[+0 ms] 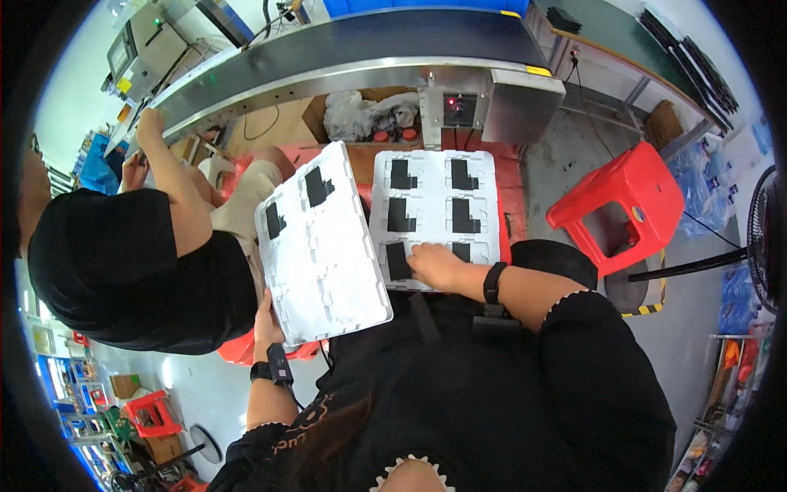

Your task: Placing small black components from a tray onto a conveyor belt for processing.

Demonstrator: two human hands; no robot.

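Observation:
My left hand [267, 321] grips a white moulded tray [321, 271] by its lower left edge and holds it tilted. Two flat black pieces [318, 187] sit in that tray's upper pockets; its other pockets hold none. A second white tray [430, 182] lies in front of me, with flat black notched pieces [402, 215] in several pockets. Over this tray's lower row is my right hand [437, 267], its fingers closed at the edge of the lower left black piece [397, 261]. The hand partly covers the lower right piece [461, 251].
A conveyor belt [369, 39] with a metal frame runs across the far side. Close on my left sits a person in black [139, 271]. A red stool [623, 205] and a black fan [762, 238] stand to the right. Plastic bags [361, 115] fill a box below the belt.

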